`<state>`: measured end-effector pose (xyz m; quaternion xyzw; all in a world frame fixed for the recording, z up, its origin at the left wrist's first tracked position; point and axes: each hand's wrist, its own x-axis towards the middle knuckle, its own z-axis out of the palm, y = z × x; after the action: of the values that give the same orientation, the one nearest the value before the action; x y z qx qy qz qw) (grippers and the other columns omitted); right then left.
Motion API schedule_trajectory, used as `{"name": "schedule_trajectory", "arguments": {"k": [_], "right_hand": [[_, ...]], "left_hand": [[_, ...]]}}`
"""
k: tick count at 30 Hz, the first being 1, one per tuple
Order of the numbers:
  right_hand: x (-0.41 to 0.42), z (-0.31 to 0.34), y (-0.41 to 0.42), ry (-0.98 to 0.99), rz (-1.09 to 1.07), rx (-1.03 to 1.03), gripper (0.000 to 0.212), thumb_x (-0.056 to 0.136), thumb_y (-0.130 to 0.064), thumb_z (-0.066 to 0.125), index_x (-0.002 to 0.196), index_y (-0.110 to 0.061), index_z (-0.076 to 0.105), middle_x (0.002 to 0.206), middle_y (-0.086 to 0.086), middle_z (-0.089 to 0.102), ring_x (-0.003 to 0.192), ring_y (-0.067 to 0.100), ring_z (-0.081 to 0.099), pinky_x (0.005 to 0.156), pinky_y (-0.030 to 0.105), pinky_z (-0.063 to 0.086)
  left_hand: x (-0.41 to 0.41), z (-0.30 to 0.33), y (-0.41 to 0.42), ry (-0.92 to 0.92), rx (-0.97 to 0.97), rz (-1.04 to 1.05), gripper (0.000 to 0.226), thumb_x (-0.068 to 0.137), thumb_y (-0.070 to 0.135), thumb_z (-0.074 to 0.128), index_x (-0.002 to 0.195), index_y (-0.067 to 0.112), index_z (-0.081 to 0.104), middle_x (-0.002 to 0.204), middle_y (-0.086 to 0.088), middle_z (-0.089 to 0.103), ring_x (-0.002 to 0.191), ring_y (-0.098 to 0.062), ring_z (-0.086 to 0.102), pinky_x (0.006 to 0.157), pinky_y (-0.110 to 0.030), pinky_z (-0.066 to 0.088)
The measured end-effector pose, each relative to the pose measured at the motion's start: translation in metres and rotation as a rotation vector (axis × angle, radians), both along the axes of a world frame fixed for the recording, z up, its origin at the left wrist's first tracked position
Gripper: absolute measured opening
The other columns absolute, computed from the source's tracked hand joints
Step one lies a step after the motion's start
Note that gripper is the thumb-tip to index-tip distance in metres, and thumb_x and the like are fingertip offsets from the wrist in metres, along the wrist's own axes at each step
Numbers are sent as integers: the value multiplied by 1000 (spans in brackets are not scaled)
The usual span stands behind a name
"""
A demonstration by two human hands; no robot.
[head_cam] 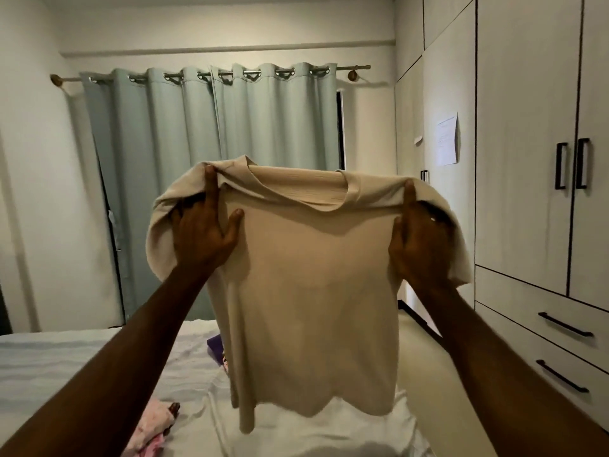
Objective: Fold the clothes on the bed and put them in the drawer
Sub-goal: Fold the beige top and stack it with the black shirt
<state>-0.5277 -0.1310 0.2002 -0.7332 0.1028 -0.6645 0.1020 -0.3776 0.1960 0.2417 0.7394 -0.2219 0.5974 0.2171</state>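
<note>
A beige T-shirt (pixel 313 291) hangs in the air in front of me, above the bed (pixel 66 367), with its collar at the top. My left hand (pixel 204 225) grips its left shoulder, thumb on the near side and other fingers tucked into the folded-back sleeve. My right hand (pixel 418 239) grips the right shoulder the same way. The hem dangles just above the white sheet. A closed drawer (pixel 540 324) with a black handle sits low in the wardrobe at the right, with a second drawer (pixel 543 374) below it.
A pink garment (pixel 151 427) lies on the bed at the lower left, and a purple item (pixel 216 349) peeks out behind the shirt. White wardrobe doors (pixel 527 143) line the right wall. Pale green curtains (pixel 211 143) hang behind the bed. A strip of floor (pixel 438 390) runs between bed and wardrobe.
</note>
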Motion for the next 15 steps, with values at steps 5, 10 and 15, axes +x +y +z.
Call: {"name": "schedule_trajectory", "arguments": {"k": [5, 10, 15], "right_hand": [[-25, 29, 17, -149, -56, -2, 63, 88, -20, 38, 152, -18, 43, 113, 22, 65, 111, 42, 56, 111, 52, 31], [-23, 30, 26, -107, -52, 64, 58, 90, -19, 41, 147, -18, 49, 112, 21, 68, 113, 39, 57, 117, 52, 27], [-5, -57, 12, 51, -24, 70, 57, 90, -15, 45, 147, -14, 49, 109, 21, 69, 106, 37, 59, 113, 55, 32]], "left_hand": [[-18, 22, 31, -151, 33, 97, 83, 95, 55, 44, 161, 19, 11, 121, -21, 63, 109, -43, 57, 100, -54, 35], [-11, 17, 33, -130, 82, 44, 81, 95, 54, 45, 160, 14, 18, 126, -17, 64, 115, -39, 57, 103, -50, 36], [10, -83, 24, 20, 173, -65, 82, 93, 49, 50, 159, 10, 22, 112, -15, 68, 106, -37, 60, 97, -48, 40]]}}
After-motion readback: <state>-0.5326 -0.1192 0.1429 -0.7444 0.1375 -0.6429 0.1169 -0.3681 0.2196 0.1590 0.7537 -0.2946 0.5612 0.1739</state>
